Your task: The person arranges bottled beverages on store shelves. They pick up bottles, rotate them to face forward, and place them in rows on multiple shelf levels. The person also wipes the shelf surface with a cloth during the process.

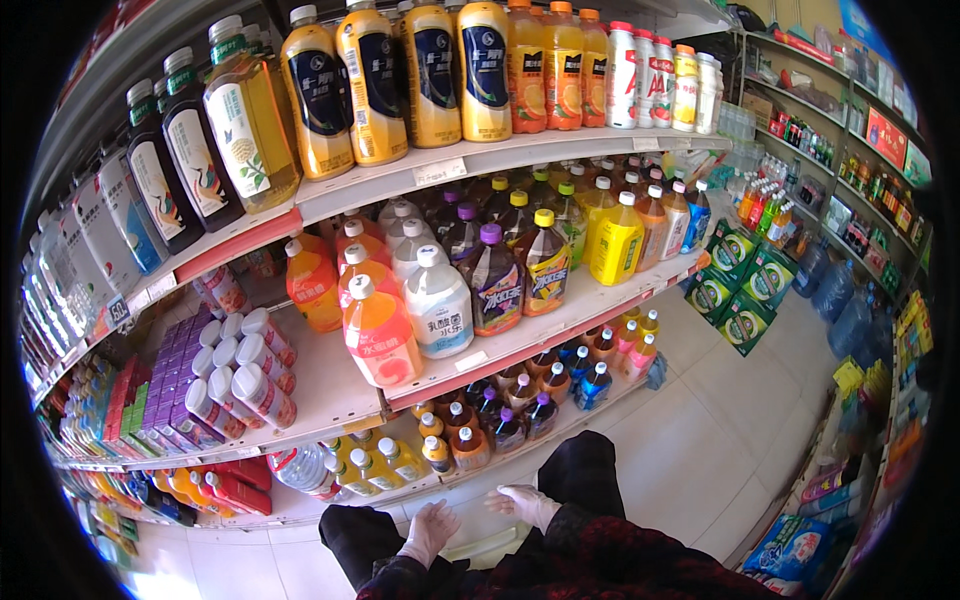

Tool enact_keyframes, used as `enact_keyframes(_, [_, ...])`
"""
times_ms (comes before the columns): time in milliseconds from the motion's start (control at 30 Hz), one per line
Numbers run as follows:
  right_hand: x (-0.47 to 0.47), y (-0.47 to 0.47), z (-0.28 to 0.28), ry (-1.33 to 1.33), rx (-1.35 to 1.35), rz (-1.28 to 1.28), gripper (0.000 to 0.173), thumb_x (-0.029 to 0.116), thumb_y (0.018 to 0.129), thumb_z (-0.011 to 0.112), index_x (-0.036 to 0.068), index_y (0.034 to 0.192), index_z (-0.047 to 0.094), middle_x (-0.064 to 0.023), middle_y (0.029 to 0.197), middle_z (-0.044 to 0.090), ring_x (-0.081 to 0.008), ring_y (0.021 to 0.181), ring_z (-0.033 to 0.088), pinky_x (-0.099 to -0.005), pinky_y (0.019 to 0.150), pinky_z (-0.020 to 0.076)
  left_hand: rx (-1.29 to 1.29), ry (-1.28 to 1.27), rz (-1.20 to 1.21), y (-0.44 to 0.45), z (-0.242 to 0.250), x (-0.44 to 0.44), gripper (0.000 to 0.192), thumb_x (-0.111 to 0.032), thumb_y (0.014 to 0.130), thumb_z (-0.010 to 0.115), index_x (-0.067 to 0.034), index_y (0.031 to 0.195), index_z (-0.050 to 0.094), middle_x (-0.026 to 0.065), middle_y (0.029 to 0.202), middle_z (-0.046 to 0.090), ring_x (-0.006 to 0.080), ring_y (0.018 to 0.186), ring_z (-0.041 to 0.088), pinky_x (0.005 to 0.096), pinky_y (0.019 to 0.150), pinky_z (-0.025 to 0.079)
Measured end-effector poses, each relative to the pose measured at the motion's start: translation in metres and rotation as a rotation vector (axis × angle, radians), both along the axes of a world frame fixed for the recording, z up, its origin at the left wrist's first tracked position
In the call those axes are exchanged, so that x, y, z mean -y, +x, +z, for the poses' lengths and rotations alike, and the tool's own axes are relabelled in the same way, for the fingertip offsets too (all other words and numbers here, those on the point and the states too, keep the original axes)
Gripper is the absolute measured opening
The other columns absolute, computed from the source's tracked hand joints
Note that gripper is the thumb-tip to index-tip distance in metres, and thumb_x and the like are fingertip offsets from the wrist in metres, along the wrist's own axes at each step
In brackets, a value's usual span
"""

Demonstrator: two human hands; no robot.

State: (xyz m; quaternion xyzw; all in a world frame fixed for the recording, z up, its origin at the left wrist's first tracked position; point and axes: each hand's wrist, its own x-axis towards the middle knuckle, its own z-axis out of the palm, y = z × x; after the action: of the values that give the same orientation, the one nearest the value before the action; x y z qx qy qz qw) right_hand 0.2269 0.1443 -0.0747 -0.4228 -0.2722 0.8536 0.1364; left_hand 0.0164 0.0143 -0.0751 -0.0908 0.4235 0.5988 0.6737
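My left hand (433, 529) and my right hand (529, 505) both wear thin whitish gloves. They hover over my lap, a short gap between them, with fingers apart and nothing held. Below them is a pale yellow-green object (491, 546), partly hidden by my sleeves. Before me stands a bottom shelf with oil-yellow bottles with white caps (396, 459) and brown drink bottles (470, 448). On the middle shelf are a peach drink bottle (381, 341), a white lactic drink bottle (437, 311) and iced tea bottles (547, 270).
The top shelf (510, 155) carries tall yellow bottles (435, 82) and juice bottles (562, 71). Shrink-wrapped cans (240, 375) stand at left. Green cartons (742, 285) and blue water jugs (832, 289) are on the tiled floor (675, 450). Another stocked shelf (832, 150) lines the right.
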Motion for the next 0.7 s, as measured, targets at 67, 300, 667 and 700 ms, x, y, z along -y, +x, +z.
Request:
enact_keyframes(67, [0.000,0.004,-0.004,0.002,-0.015,-0.002,0.031,0.025,0.090,0.053,0.001,0.110,0.058,-0.0132,0.106,0.065,-0.0207,0.087,0.065,-0.0245,0.069,0.0482,0.005,0.010,-0.007,0.001,0.003,-0.003,0.038,-0.031,0.090,0.047,-0.002,0.115,0.048,0.0107,0.103,0.048,0.0285,0.097,0.048,0.0482,0.095,0.037])
enact_keyframes(300, [0.009,-0.001,0.024,0.020,0.070,0.026,0.032,0.024,0.092,0.051,-0.001,0.111,0.057,-0.0135,0.106,0.064,-0.0225,0.092,0.064,-0.0273,0.075,0.0478,0.018,0.029,-0.011,-0.003,-0.002,0.001,0.044,-0.033,0.090,0.048,-0.003,0.122,0.047,0.0119,0.112,0.046,0.0292,0.107,0.044,0.0485,0.099,0.035])
enact_keyframes(667, [0.007,-0.001,0.006,0.002,0.131,0.090,0.033,0.026,0.093,0.048,0.001,0.114,0.057,-0.0120,0.108,0.064,-0.0217,0.097,0.062,-0.0264,0.078,0.0458,0.040,0.023,-0.006,0.000,0.012,-0.006,0.037,-0.027,0.091,0.048,-0.003,0.118,0.050,0.0103,0.102,0.051,0.0262,0.094,0.051,0.0463,0.092,0.040])
enact_keyframes(700, [0.007,0.000,0.003,0.010,0.126,0.094,0.033,0.026,0.093,0.048,0.001,0.114,0.057,-0.0120,0.108,0.064,-0.0217,0.097,0.062,-0.0265,0.079,0.0458,0.043,0.029,-0.008,0.000,0.012,-0.007,0.037,-0.027,0.090,0.048,-0.003,0.118,0.051,0.0104,0.102,0.051,0.0260,0.094,0.051,0.0462,0.092,0.040])
